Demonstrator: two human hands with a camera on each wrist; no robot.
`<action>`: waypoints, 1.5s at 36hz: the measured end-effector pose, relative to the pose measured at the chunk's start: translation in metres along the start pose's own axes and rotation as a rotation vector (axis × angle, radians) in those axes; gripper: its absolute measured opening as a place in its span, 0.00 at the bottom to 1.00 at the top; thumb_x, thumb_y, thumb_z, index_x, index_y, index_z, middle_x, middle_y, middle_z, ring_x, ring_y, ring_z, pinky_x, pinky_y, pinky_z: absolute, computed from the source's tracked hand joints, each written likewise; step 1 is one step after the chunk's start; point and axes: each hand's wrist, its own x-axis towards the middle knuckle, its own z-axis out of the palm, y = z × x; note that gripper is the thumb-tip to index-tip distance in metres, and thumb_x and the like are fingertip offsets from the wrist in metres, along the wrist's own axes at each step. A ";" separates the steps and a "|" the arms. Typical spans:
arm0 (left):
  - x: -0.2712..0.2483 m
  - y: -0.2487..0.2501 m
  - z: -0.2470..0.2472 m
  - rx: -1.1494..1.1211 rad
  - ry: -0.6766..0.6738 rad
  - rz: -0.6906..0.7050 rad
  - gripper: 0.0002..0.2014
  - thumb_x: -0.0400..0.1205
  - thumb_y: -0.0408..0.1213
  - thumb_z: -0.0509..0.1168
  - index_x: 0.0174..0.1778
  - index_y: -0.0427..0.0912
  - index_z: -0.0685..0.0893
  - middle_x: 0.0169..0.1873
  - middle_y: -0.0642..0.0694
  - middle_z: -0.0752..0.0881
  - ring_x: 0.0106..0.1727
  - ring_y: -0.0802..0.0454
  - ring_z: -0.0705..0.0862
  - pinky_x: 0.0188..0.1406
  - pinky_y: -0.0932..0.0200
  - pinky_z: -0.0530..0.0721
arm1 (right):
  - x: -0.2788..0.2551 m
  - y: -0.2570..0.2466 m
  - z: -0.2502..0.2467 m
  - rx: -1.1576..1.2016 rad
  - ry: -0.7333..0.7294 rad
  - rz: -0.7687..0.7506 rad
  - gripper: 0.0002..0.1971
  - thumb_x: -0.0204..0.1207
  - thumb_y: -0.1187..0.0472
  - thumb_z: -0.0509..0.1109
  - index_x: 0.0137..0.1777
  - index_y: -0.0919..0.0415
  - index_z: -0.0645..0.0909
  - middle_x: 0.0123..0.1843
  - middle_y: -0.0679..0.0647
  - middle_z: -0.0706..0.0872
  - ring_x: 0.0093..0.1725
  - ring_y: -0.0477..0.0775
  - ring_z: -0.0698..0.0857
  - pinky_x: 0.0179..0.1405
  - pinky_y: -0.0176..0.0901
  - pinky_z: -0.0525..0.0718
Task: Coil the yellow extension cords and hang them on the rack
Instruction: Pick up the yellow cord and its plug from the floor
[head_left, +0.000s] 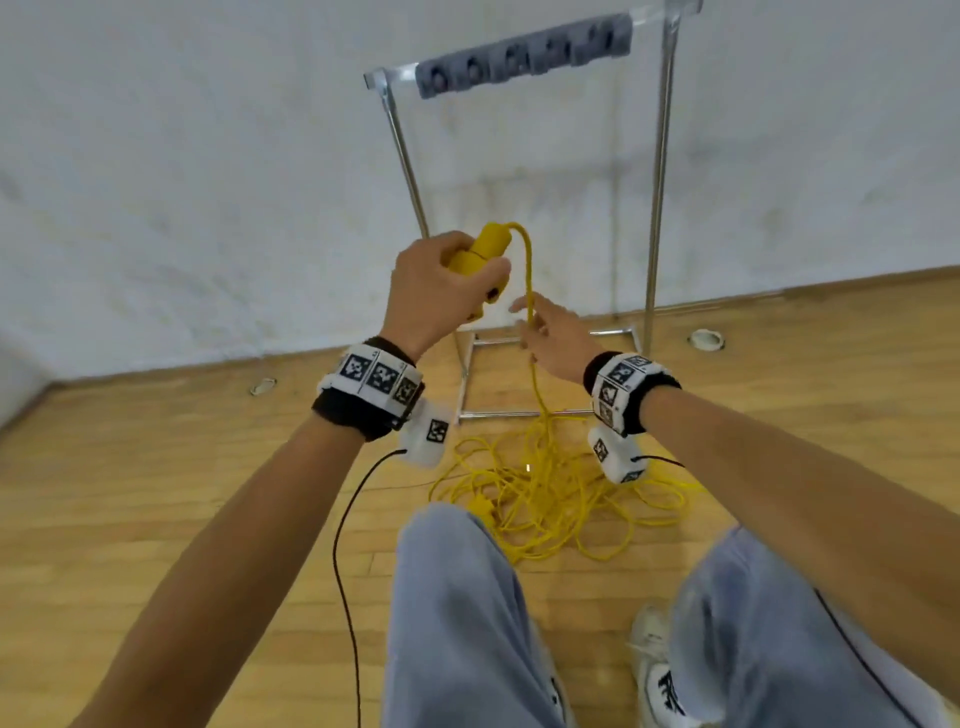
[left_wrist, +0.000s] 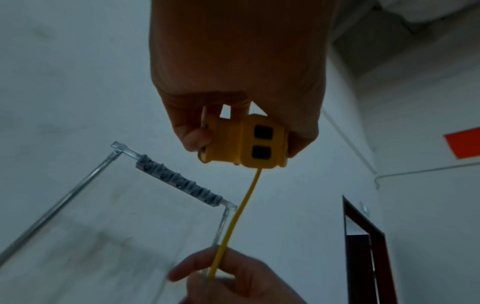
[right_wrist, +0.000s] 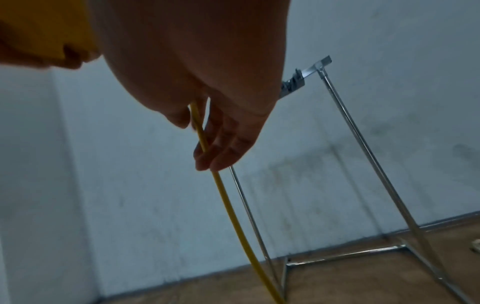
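Note:
My left hand (head_left: 447, 280) grips the yellow socket block (head_left: 483, 254) at one end of the extension cord, held up in front of the rack; the left wrist view shows the socket block (left_wrist: 249, 144) with two dark slots, fingers and thumb wrapped round it. The yellow cord (head_left: 529, 270) arcs from the block and drops through my right hand (head_left: 550, 338), which lightly pinches it between thumb and fingers (right_wrist: 221, 148). Below, the cord (right_wrist: 226, 195) runs down to a loose tangled pile (head_left: 545, 493) on the floor. The chrome rack (head_left: 657, 182) stands behind, with grey hooks (head_left: 524, 57) along its top bar.
A white wall stands close behind the rack, whose base frame (head_left: 467, 374) lies on the wooden floor. Two round floor fittings (head_left: 706, 339) (head_left: 263, 386) sit near the wall. My legs (head_left: 452, 623) and shoe (head_left: 660, 675) stand just before the pile. A dark door frame (left_wrist: 363, 246) is off to the side.

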 end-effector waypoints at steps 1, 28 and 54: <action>-0.004 0.007 0.002 -0.026 0.023 0.004 0.08 0.72 0.49 0.76 0.38 0.49 0.88 0.28 0.51 0.87 0.25 0.54 0.86 0.23 0.53 0.88 | -0.004 -0.007 -0.007 0.029 0.029 -0.001 0.08 0.89 0.56 0.62 0.62 0.53 0.81 0.44 0.55 0.86 0.42 0.61 0.88 0.52 0.64 0.90; -0.065 -0.202 0.167 -0.032 -0.572 -0.373 0.18 0.90 0.48 0.62 0.75 0.54 0.83 0.63 0.53 0.89 0.57 0.57 0.88 0.50 0.65 0.82 | 0.011 0.139 0.081 0.469 -0.164 0.523 0.14 0.89 0.49 0.64 0.63 0.58 0.81 0.49 0.57 0.82 0.43 0.57 0.79 0.37 0.51 0.84; -0.020 -0.249 0.077 -1.169 -0.154 -1.273 0.12 0.89 0.36 0.61 0.48 0.31 0.84 0.47 0.37 0.90 0.48 0.48 0.88 0.54 0.54 0.83 | 0.022 0.086 0.141 0.357 -0.605 -0.036 0.13 0.90 0.56 0.65 0.51 0.60 0.89 0.42 0.55 0.91 0.45 0.51 0.90 0.50 0.40 0.83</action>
